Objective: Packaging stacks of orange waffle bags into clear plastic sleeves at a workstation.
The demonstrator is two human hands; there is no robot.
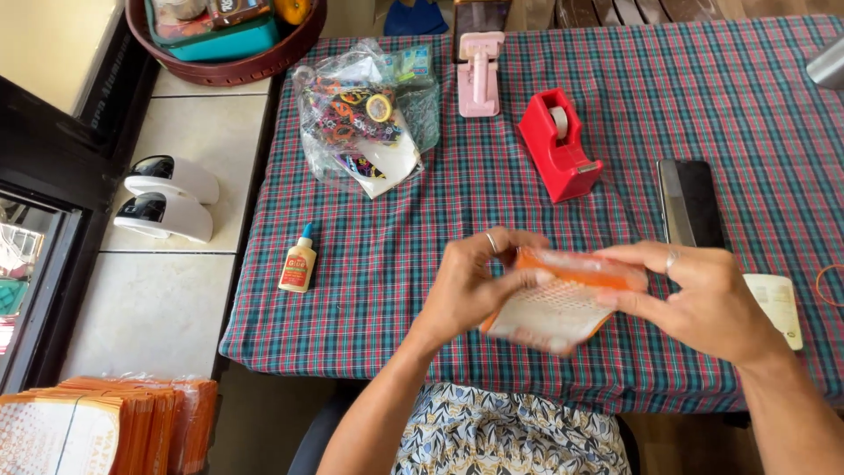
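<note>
A tape dispenser (559, 143) sits on the tablecloth (703, 97) at upper centre, a phone stand (479, 75) to its upper left. A bag of tape rolls (365, 119) lies further left, a glue bottle (298, 261) below it. A phone (691, 203) lies at right, a stack of envelopes (101, 424) at lower left.

Both forearms are bare, with no sleeves in view. The left hand (470, 286) wears a thin silver ring on one finger, and the right hand (703, 299) wears another. The lap shows a white garment printed with dark leaves.
</note>
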